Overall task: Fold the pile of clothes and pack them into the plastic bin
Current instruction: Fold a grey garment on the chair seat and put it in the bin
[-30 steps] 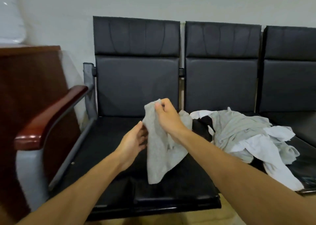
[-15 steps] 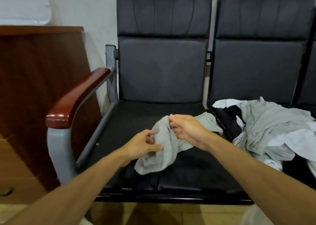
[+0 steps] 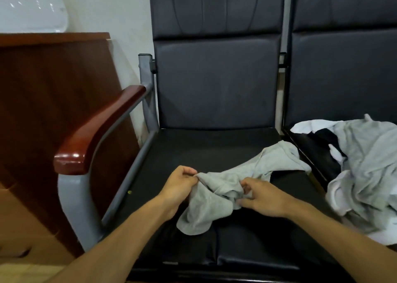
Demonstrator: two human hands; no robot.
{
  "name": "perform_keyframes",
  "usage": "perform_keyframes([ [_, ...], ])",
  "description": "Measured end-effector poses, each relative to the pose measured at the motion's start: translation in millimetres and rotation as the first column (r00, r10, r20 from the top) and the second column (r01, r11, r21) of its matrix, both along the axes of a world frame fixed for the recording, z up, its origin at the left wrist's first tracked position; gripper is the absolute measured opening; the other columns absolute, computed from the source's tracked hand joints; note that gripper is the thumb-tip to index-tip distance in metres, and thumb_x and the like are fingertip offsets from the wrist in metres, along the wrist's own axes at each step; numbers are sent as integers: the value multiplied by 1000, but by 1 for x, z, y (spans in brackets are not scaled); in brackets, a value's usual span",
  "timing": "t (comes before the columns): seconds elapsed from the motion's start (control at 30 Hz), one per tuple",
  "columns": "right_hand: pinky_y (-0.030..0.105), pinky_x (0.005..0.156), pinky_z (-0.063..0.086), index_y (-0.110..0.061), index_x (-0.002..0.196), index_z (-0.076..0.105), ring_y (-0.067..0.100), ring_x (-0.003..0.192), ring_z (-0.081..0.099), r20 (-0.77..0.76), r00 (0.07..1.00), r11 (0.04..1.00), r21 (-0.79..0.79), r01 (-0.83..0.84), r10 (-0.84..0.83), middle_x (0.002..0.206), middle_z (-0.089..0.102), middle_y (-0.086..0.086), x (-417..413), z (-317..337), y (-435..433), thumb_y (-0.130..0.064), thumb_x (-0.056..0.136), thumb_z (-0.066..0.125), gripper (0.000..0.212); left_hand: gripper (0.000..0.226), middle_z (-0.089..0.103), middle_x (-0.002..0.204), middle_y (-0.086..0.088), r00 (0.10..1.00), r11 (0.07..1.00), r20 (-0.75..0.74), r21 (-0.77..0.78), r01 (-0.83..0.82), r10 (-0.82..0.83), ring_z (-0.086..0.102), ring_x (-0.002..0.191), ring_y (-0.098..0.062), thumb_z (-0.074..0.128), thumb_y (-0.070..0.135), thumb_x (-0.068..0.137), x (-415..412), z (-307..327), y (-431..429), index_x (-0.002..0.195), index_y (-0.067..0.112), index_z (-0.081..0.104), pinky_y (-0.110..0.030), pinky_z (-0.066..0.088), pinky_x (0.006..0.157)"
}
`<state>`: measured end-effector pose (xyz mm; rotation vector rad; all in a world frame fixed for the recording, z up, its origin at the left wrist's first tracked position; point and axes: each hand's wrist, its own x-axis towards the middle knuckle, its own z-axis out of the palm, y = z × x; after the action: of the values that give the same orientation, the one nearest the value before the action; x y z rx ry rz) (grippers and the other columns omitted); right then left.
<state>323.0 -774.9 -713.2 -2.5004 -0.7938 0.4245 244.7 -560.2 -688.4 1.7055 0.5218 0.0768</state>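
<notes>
A crumpled grey garment (image 3: 223,189) lies on the black chair seat (image 3: 193,149), held at both ends. The left hand (image 3: 179,188) reaches in from 7 o'clock, its fingers pinching the cloth's left edge. The right hand (image 3: 265,199) comes from 4 o'clock, its fingers curled into the folds. The pile of clothes (image 3: 365,160) sits at 3 o'clock on the next seat.

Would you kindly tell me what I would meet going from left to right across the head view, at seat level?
Wooden cabinet → red-brown armrest → left hand → right hand → pile of clothes. The grey garment, held by both hands, overlaps them, so I omit it.
</notes>
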Motion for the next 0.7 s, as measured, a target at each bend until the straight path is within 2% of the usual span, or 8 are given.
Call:
perform_keyframes([
  [0.17,23,68,39,-28,69,45,1,62,49,3,996,989,123,87,-88,63,51,-13,6,-11,27,-40,88,65,30,19,64,102,-7,987,981,-67,134,-137,147,60,93,-18,46,7,91,1,-8,17,97,18,60,-32,53,78],
  [0.27,30,64,44,-21,62,51,6,58,52,-31,989,972,182,147,-144,56,53,-9,4,-11,34,-27,88,64,30,16,70,102,-7,994,997,-86,29,-70,72,65,96,-20,54,23,93,-3,-7,20,95,14,67,-39,53,90],
  [0.33,32,70,51,-13,71,59,9,68,59,-199,964,911,338,237,-177,67,61,-5,2,-2,36,-18,89,58,19,27,71,101,-4,996,999,-81,-32,29,-31,66,96,-16,66,38,88,-7,-8,17,99,14,67,-33,53,87],
  [0.43,36,86,54,-8,91,60,22,93,67,-474,860,742,503,442,-191,95,68,10,0,12,36,-19,94,50,15,18,71,94,-1,986,981,-95,124,147,-135,67,87,-11,72,28,84,-13,-10,8,94,15,66,-27,55,78],
  [0.5,39,83,55,-4,107,59,29,90,68,-629,756,630,516,580,-181,103,69,17,-2,22,31,-19,95,44,24,12,68,87,-3,992,979,-65,164,118,-109,64,80,-12,67,22,88,-13,-11,5,89,11,65,-31,53,73],
  [0.6,36,60,56,-5,103,50,28,60,67,-723,685,506,559,657,-91,73,64,14,-7,39,19,-16,98,37,18,15,62,82,-7,999,998,12,-43,53,-52,60,77,-18,56,20,94,-11,-2,3,83,10,58,-33,49,69],
  [0.63,35,57,55,-7,100,47,28,54,65,-700,707,505,576,643,-103,64,59,11,-9,44,14,-16,99,36,14,14,63,86,-11,999,990,30,-138,42,-38,62,82,-22,53,19,95,-11,1,2,88,8,58,-37,51,74],
  [0.7,37,60,58,-10,100,48,26,56,65,-572,796,609,564,558,-199,63,57,8,-13,47,7,-17,100,38,12,20,66,100,-18,999,960,40,-279,15,-4,64,97,-31,49,18,97,-12,7,-1,101,2,60,-44,51,87],
])
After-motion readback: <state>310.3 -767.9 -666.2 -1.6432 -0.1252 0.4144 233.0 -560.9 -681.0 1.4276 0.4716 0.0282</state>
